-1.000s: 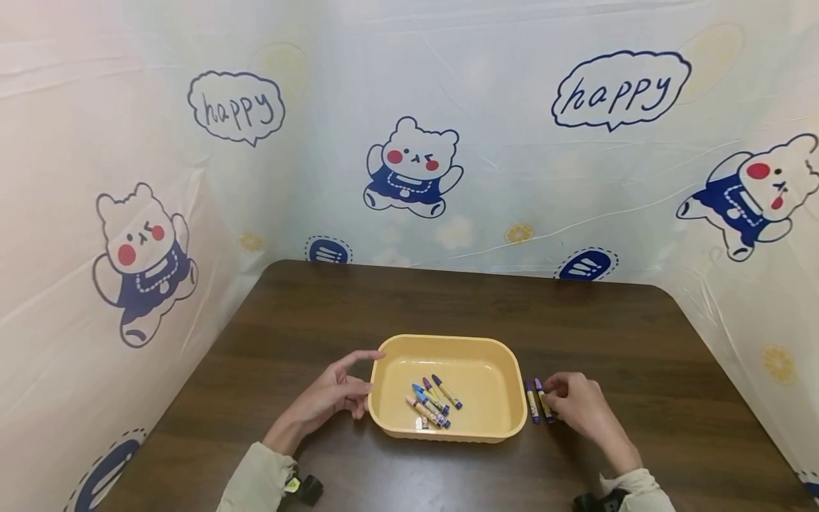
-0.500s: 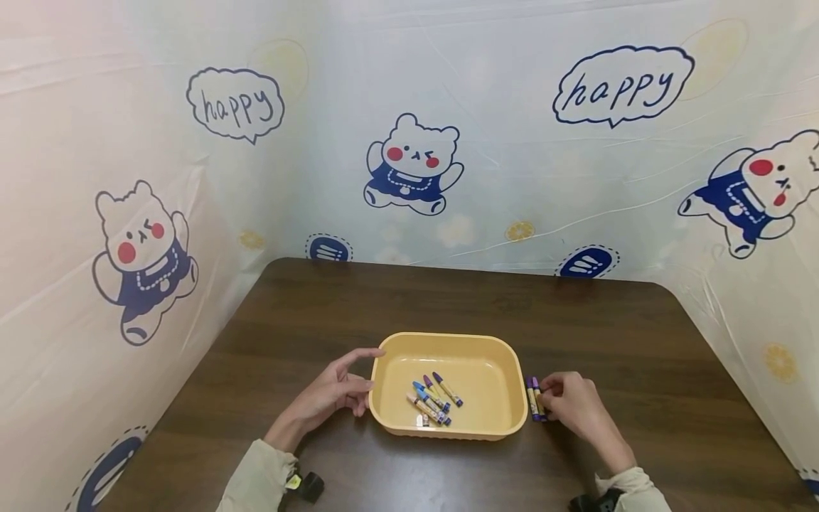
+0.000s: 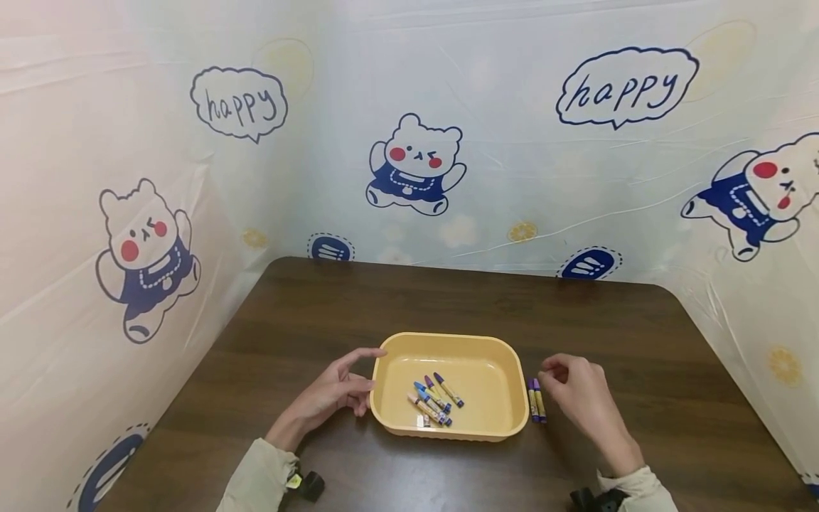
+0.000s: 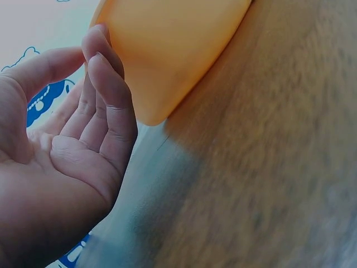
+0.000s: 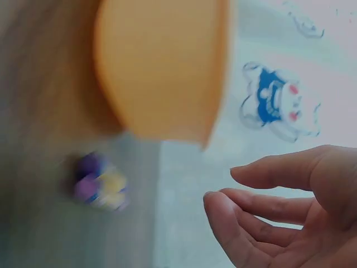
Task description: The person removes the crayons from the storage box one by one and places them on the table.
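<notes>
A yellow plastic basin [image 3: 448, 338] stands on the table with several paper-wrapped crayons [image 3: 448, 390] lying loose in it, toward its left half. My left hand [image 3: 333, 390] rests at the basin's left end, index finger stretched to the rim and thumb by the side wall. In the left wrist view, its fingertips meet the edge of the basin [image 4: 167, 56]. Two crayons with purple tips [image 3: 537, 400] lie side by side just outside the basin's right wall. Beyond them my right hand [image 3: 582, 391] hovers with nothing in it, thumb and fingertips apart in the right wrist view.
The dark wooden table [image 3: 409, 291] has rounded far corners. A printed curtain [image 3: 512, 178] with cartoon bears hangs behind it and along both sides. Each wrist has a dark camera [image 3: 311, 486] strapped on near the light sleeve.
My right hand has slid the nearer crayon left against the other one, let go, and risen a little away from the pair. The left hand has stayed at the basin.
</notes>
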`<state>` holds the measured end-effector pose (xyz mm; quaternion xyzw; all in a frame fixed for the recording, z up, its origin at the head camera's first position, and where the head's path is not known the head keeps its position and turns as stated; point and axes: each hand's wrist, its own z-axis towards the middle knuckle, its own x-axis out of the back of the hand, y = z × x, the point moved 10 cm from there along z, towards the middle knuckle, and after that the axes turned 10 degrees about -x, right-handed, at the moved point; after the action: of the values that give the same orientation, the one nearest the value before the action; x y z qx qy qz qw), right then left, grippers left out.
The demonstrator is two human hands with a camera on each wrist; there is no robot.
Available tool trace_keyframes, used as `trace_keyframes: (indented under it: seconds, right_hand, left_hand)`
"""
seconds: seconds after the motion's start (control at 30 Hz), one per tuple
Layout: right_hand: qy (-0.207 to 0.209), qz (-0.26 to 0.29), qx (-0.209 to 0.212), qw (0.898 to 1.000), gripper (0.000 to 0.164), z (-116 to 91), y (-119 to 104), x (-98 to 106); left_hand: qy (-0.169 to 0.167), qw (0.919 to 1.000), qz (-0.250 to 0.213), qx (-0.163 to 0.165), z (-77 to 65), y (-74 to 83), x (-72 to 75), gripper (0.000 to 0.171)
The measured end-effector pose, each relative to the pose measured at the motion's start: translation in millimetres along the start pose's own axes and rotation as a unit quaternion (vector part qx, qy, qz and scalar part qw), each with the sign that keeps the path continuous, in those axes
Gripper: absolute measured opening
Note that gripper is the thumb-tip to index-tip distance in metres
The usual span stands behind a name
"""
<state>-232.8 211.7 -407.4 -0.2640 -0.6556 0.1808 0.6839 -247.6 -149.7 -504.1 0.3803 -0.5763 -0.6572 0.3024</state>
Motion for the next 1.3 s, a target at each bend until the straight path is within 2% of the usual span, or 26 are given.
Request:
trace_keyframes:
  seconds: [0.13,0.3,0.5,0.7,0.9,1.1,1.3]
  right_hand:
    - [0.016,0.005,0.052,0.999,0.012,-3,-37,4]
    - [0.018,0.001,0.108,0.994,0.011,-4,-78,-11]
    - [-0.013,-0.005,0.106,0.994,0.015,-1,-103,-43]
    - [-0.03,-0.018,0.116,0.993,0.012,1,-110,-80]
    - [-0.059,-0.049,0.114,0.99,0.012,0,-104,-118]
    - [-0.055,-0.052,0.119,0.99,0.01,1,-97,-130]
    - [-0.075,-0.044,0.128,0.988,0.012,1,-96,-137]
  left_hand:
    - [0.0,1.0,-0.001,0.001,-0.4,-0.1,0.5,0.056]
    - [-0.005,1.0,-0.003,-0.002,-0.1,-1.1,0.0,0.056]
    - [-0.001,1.0,-0.002,0.006,-1.8,-3.2,0.7,0.056]
    - [-0.002,1.0,-0.004,0.002,-2.0,-0.4,-0.5,0.057]
    - [-0.007,0.9999,-0.008,-0.007,-0.4,1.5,-1.4,0.056]
    - [-0.014,0.9998,-0.009,-0.011,0.4,1.8,-2.8,0.057]
    - [-0.011,0.9999,-0.009,-0.009,-0.4,-0.5,-1.6,0.057]
